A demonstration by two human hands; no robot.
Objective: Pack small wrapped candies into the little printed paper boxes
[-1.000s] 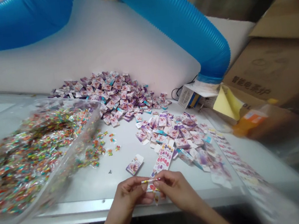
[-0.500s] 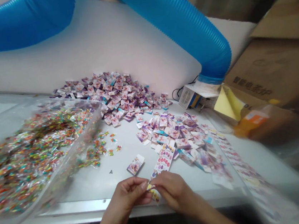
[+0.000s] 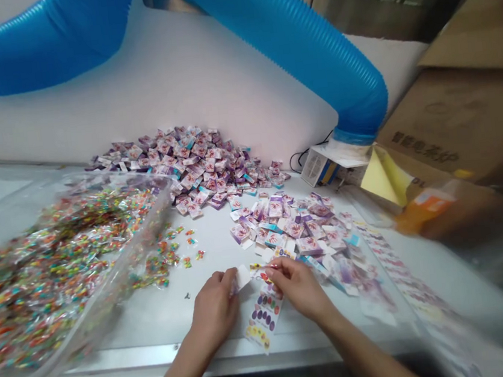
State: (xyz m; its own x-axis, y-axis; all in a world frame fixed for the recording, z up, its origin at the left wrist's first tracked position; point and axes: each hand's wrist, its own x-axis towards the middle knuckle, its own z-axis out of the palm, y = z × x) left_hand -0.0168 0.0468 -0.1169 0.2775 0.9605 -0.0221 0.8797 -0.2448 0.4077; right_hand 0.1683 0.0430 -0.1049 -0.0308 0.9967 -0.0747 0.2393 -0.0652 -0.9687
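My left hand is closed on a small white and purple packet lying on the grey table. Just to its right, my right hand pinches a small colourful strip at its fingertips. A sticker sheet with coloured ovals lies flat on the table between both hands, reaching toward the front edge. A loose spread of the same purple packets lies right behind my right hand.
A clear plastic bag full of tiny colourful pieces fills the left side, some spilled. A bigger packet heap sits at the back wall. Blue corrugated duct arches overhead. Cardboard boxes, a yellow sheet and sticker strips stand right.
Both hands moved forward from the table's front edge. The sticker sheet they held now lies flat on the table, and my left hand has come onto the lone packet.
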